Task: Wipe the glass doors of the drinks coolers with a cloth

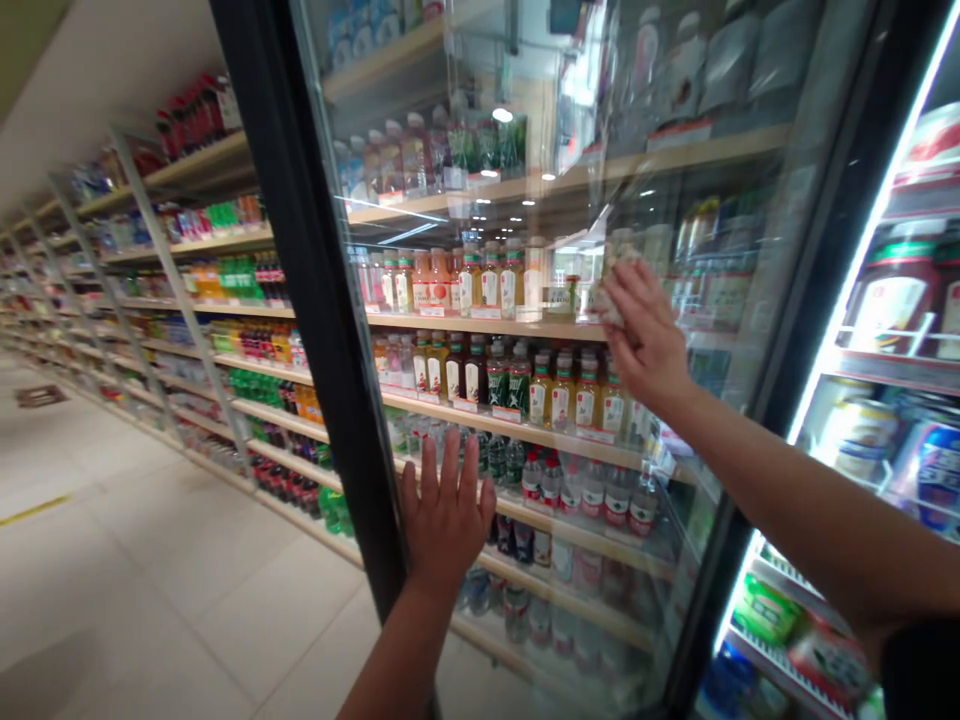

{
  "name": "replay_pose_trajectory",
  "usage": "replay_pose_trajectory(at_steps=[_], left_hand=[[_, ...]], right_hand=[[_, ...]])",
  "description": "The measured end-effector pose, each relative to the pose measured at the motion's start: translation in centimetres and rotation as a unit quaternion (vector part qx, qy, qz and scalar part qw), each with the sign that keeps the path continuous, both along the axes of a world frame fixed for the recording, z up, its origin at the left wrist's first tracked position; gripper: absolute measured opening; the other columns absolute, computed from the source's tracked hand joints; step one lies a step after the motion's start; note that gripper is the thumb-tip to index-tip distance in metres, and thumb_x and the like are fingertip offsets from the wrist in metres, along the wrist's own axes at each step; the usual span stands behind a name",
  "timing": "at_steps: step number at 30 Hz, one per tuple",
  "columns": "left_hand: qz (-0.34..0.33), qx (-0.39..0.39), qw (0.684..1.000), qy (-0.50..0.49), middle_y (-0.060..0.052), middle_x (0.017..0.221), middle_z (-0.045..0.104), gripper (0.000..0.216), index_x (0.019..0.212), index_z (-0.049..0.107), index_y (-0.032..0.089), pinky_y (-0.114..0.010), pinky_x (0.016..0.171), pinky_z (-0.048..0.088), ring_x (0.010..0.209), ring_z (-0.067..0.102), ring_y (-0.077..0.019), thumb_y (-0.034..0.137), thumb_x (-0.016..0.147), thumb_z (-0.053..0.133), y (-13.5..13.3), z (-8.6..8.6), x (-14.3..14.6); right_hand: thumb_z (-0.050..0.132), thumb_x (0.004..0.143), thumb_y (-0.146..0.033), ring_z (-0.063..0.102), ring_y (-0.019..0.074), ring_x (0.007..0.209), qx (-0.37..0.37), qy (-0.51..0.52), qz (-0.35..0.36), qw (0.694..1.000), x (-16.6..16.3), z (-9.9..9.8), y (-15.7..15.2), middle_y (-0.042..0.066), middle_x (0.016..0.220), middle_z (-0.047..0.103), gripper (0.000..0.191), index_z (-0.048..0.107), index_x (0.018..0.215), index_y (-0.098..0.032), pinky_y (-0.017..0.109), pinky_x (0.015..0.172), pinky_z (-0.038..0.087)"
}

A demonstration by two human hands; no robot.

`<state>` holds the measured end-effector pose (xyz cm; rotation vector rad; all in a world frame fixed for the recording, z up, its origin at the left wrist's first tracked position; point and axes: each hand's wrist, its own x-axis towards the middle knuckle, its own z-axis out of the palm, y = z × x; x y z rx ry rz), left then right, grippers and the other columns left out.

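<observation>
An open glass cooler door (525, 200) with a black frame (315, 300) stands in front of me. My left hand (444, 515) lies flat on the glass near the frame, fingers spread. My right hand (643, 335) presses a pale crumpled cloth (609, 290) against the glass higher up, fingers closed over it. Through the glass I see shelves of drink bottles (517, 380).
The lit cooler interior (892, 420) with bottles and packs is at the right. Long store shelves of drinks (225, 280) run down the left. A pale tiled floor (150, 560) with a yellow line stretches away on the left.
</observation>
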<state>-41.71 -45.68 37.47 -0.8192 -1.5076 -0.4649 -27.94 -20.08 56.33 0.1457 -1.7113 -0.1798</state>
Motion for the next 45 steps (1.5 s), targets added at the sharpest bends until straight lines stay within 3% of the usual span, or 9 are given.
replay_pose_trajectory(at_steps=[7, 14, 19, 24, 28, 31, 34, 38, 45], left_hand=[[0.005, -0.007, 1.000, -0.013, -0.014, 0.157, 0.039, 0.077, 0.157, 0.026, 0.015, -0.049, 0.127, 0.014, 0.154, 0.016, -0.0284, 0.030, 0.091, 0.063, 0.0, -0.3, -0.3], [0.012, -0.010, 1.000, -0.001, -0.015, 0.157, 0.038, 0.077, 0.157, 0.026, 0.015, -0.050, 0.127, 0.015, 0.154, 0.016, -0.0292, 0.030, 0.091, 0.062, 0.0, -0.3, -0.7], [0.008, -0.013, 1.000, 0.006, -0.016, 0.157, 0.037, 0.078, 0.157, 0.027, 0.013, -0.051, 0.127, 0.015, 0.154, 0.016, -0.0304, 0.029, 0.090, 0.064, -0.1, -0.3, -1.0], [-0.043, 0.016, 0.998, 0.049, -0.019, 0.165, 0.015, 0.096, 0.160, 0.007, 0.015, -0.055, 0.123, 0.024, 0.153, 0.019, -0.0344, 0.024, 0.086, 0.068, 0.0, -0.7, -1.8], [-0.094, -0.001, 0.993, 0.073, -0.010, 0.167, 0.016, 0.094, 0.160, 0.007, 0.031, -0.062, 0.122, 0.024, 0.153, 0.016, -0.0356, 0.017, 0.087, 0.065, -0.1, -0.6, -2.3], [-0.079, -0.023, 0.996, 0.044, -0.006, 0.161, 0.035, 0.080, 0.156, 0.027, 0.035, -0.062, 0.123, 0.019, 0.154, 0.012, -0.0338, 0.020, 0.088, 0.065, -0.2, -0.2, -2.1], [-0.051, -0.030, 0.998, 0.034, -0.006, 0.155, 0.045, 0.067, 0.150, 0.043, 0.030, -0.060, 0.124, 0.016, 0.155, 0.010, -0.0334, 0.021, 0.087, 0.065, -0.2, 0.0, -1.8], [-0.035, -0.027, 0.998, 0.047, -0.011, 0.154, 0.044, 0.071, 0.152, 0.039, 0.022, -0.058, 0.125, 0.014, 0.155, 0.009, -0.0320, 0.022, 0.086, 0.064, -0.2, -0.3, -1.6], [-0.063, -0.044, 0.996, 0.045, -0.014, 0.150, 0.049, 0.075, 0.153, 0.038, 0.016, -0.051, 0.127, 0.004, 0.155, 0.013, -0.0282, 0.049, 0.090, 0.064, -0.6, 0.0, 0.4]], right_hand=[[0.041, 0.100, -0.028, 0.029, 0.0249, 0.152, 0.050, 0.015, 0.038, 0.998, -1.6, 1.3, -2.5, -0.005, 0.159, 0.040, 0.053, 0.038, 0.153, -0.037, 0.056, 0.124, 0.028], [0.045, 0.095, -0.013, 0.030, 0.0162, 0.151, 0.206, -0.146, 0.048, 0.967, -3.4, -3.5, -6.6, -0.002, 0.156, 0.046, 0.069, 0.025, 0.158, -0.033, 0.046, 0.125, 0.030], [0.042, 0.097, -0.014, 0.024, 0.0178, 0.153, 0.113, -0.106, 0.031, 0.988, -4.2, -4.0, -8.2, 0.001, 0.157, 0.044, 0.061, 0.035, 0.155, -0.029, 0.049, 0.125, 0.026], [0.044, 0.097, -0.017, 0.019, 0.0180, 0.155, 0.180, -0.141, 0.057, 0.972, -5.9, -9.8, -11.1, 0.006, 0.156, 0.046, 0.055, 0.040, 0.153, -0.017, 0.043, 0.128, 0.021], [0.044, 0.099, -0.022, 0.019, 0.0189, 0.155, 0.169, -0.182, 0.079, 0.965, -5.5, -13.4, -12.6, 0.014, 0.159, 0.040, 0.066, 0.021, 0.159, -0.009, 0.041, 0.125, 0.029], [0.044, 0.098, -0.022, 0.023, 0.0173, 0.154, 0.135, -0.172, 0.095, 0.971, -4.1, -12.7, -11.3, 0.016, 0.163, 0.029, 0.077, 0.002, 0.161, -0.010, 0.037, 0.121, 0.035], [0.043, 0.099, -0.022, 0.024, 0.0194, 0.153, 0.079, -0.088, -0.002, 0.993, -2.6, -11.0, -7.6, 0.010, 0.165, 0.026, 0.077, -0.003, 0.162, -0.021, 0.046, 0.126, 0.027], [0.039, 0.102, -0.030, 0.022, 0.0246, 0.154, 0.030, -0.031, -0.158, 0.987, -1.7, -10.5, -2.4, 0.007, 0.166, 0.026, 0.073, -0.003, 0.161, -0.027, 0.055, 0.126, 0.020], [0.036, 0.102, -0.033, 0.021, 0.0234, 0.154, 0.020, -0.044, -0.169, 0.984, -2.0, -11.2, -1.3, 0.006, 0.164, 0.030, 0.067, 0.008, 0.162, -0.024, 0.051, 0.127, 0.017]])
